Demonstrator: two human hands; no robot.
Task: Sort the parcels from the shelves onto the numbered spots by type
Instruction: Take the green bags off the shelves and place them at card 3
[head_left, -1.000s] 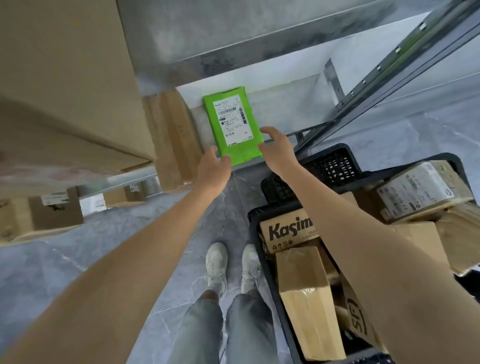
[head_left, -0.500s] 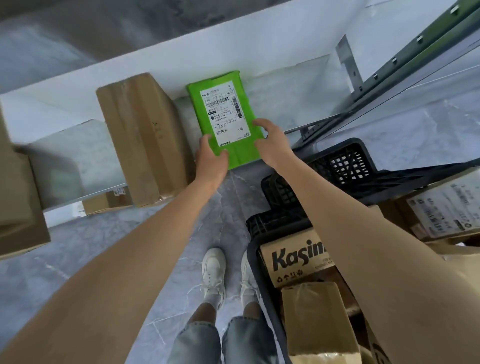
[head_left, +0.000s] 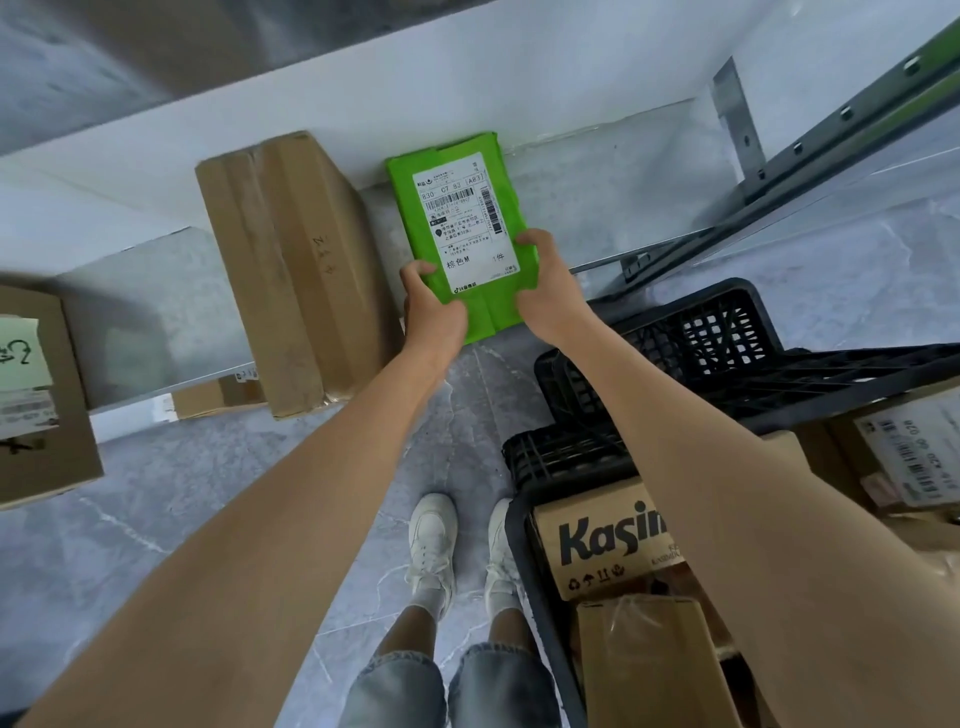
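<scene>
Green parcel (head_left: 457, 228), white shipping label, gripped by both hands.

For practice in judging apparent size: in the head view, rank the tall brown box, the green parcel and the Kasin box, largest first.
1. tall brown box
2. green parcel
3. Kasin box, unsure: an arm hides part of it.
</scene>
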